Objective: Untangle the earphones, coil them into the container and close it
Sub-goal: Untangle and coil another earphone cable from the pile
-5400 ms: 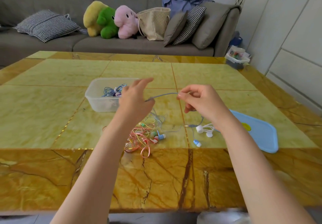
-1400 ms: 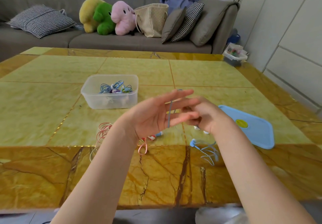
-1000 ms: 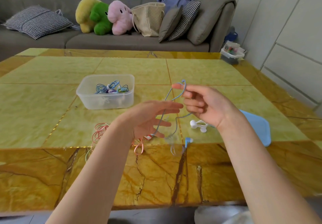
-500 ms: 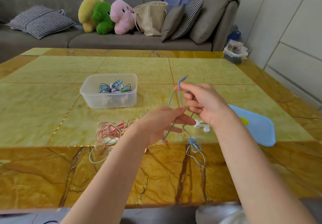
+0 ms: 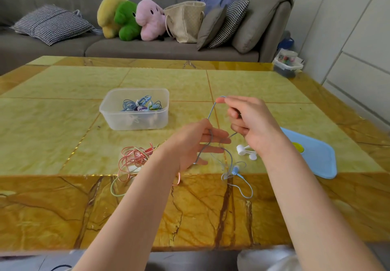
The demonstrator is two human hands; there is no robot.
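Observation:
My right hand (image 5: 251, 123) pinches a loop of the light blue earphone cable (image 5: 211, 110) above the table. The cable runs down across the fingers of my left hand (image 5: 198, 144), which are straight and spread, and trails to a blue earbud (image 5: 235, 169) near the table's front. A clear plastic container (image 5: 118, 118) holding several coiled earphones stands open at centre left. Its blue lid (image 5: 314, 159) lies flat at the right. A pink tangle of earphones (image 5: 133, 159) and white earbuds (image 5: 244, 151) lie on the table.
The yellow marble table (image 5: 63, 123) fills the view. Behind it stands a grey sofa (image 5: 63, 45) with cushions, plush toys (image 5: 130, 17) and a beige bag (image 5: 185, 21). A small box (image 5: 288, 64) sits on the floor at the far right.
The blue cable has been lifted off the table and is being wound over my left hand's fingers. My right hand holds its loop slightly higher than half a second ago.

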